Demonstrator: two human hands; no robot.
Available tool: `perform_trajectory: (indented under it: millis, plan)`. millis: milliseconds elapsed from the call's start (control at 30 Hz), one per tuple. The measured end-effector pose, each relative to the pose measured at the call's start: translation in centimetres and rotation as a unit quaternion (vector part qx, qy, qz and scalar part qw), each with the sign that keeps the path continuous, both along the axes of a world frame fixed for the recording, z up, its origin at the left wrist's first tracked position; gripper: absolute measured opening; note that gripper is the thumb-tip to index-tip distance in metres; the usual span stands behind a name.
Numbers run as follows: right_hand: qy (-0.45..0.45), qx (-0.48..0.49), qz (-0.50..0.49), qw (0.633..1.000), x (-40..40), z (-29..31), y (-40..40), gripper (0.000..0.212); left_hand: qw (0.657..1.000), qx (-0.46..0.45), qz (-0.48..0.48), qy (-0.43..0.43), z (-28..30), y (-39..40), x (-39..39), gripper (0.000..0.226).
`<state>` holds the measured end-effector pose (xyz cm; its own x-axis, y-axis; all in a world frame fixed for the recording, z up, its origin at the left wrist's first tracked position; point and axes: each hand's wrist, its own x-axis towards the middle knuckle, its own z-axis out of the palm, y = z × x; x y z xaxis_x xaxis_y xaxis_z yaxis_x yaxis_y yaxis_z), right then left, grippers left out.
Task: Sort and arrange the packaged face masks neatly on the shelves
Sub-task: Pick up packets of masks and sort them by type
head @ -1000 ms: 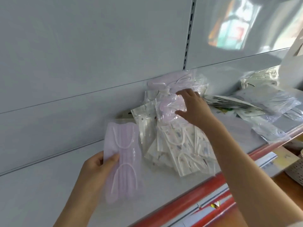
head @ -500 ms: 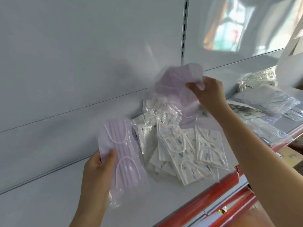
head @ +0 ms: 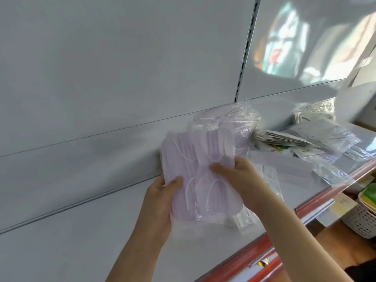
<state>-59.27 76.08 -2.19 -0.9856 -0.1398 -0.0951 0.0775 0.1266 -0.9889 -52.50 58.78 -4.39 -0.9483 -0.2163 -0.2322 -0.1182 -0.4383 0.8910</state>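
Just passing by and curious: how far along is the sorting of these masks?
Early on, it seems. No neat row shows yet. In hand: both the left hand and right hand hold a bunch of purple mask packs above the shelf. Left: the loose packs heaped to the right, and a few clear packs under the bunch.

Two hands [head: 160, 202]; roughly three lilac mask packs [head: 195, 180].

Bright, even daylight, soft focus throughout.
We see a blurred coloured reflection on the glossy pale grey back panel [head: 295, 43] at upper right, glare on the clear crinkled plastic wrappers [head: 246, 117], faint shadows only, slight motion blur, and wide-angle bending of the panel seams.
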Motion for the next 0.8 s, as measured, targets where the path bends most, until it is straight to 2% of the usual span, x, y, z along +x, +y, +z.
perform_trajectory:
  millis: [67, 133, 267, 333, 400, 433, 500, 533, 567, 667, 700, 800]
  plan:
    - [0.003, -0.028, -0.039, 0.999, 0.1, -0.8, 0.0, 0.013, 1.0, -0.012, 0.021, -0.018, -0.6, -0.4, 0.2, 0.029]
    - [0.026, -0.014, -0.055, 0.998, 0.2, -1.5, -0.7, 0.019, 0.999, -0.007, 0.038, -0.024, -0.7, -0.4, 0.2, 0.027]
    - [0.137, 0.134, -0.003, 0.982, 0.3, -2.8, -3.0, 0.022, 1.0, 0.021, -0.004, 0.0, -0.3, 1.0, -0.1, 0.039]
    - [0.148, 0.089, 0.039, 0.984, -0.8, -2.4, -3.1, 0.012, 1.0, -0.013, 0.02, -0.014, -0.5, 1.8, -0.6, 0.039]
    - [0.22, 0.088, 0.026, 0.971, -3.8, -1.6, -1.4, 0.011, 0.996, -0.026, 0.071, -0.043, -0.8, 2.1, -1.2, 0.032]
    - [0.285, 0.142, 0.001, 0.948, -6.2, -1.0, 0.1, 0.017, 0.994, -0.029, 0.094, -0.055, -1.1, 2.1, -1.5, 0.028]
    - [0.408, 0.321, -0.037, 0.854, -11.5, 0.2, 3.2, 0.041, 0.988, -0.039, 0.131, -0.067, -1.3, 2.1, -2.0, 0.021]
    - [0.431, 0.4, -0.038, 0.808, -14.0, 0.6, 4.6, 0.054, 0.986, -0.043, 0.146, -0.069, -1.4, 2.3, -2.1, 0.02]
    - [0.429, 0.45, -0.02, 0.783, -16.1, 0.7, 5.7, 0.066, 0.984, -0.047, 0.158, -0.07, -1.5, 2.5, -2.3, 0.02]
    - [0.411, 0.524, 0.044, 0.744, -19.5, -0.8, 7.1, 0.092, 0.979, -0.06, 0.176, -0.079, -1.6, 3.5, -2.8, 0.017]
    - [0.419, 0.544, 0.043, 0.726, -20.0, -1.5, 7.2, 0.09, 0.978, -0.064, 0.179, -0.081, -1.7, 3.8, -3.0, 0.016]
    - [0.443, 0.581, 0.028, 0.682, -21.0, -3.0, 7.5, 0.056, 0.975, -0.072, 0.192, -0.087, -1.8, 4.7, -3.3, 0.017]
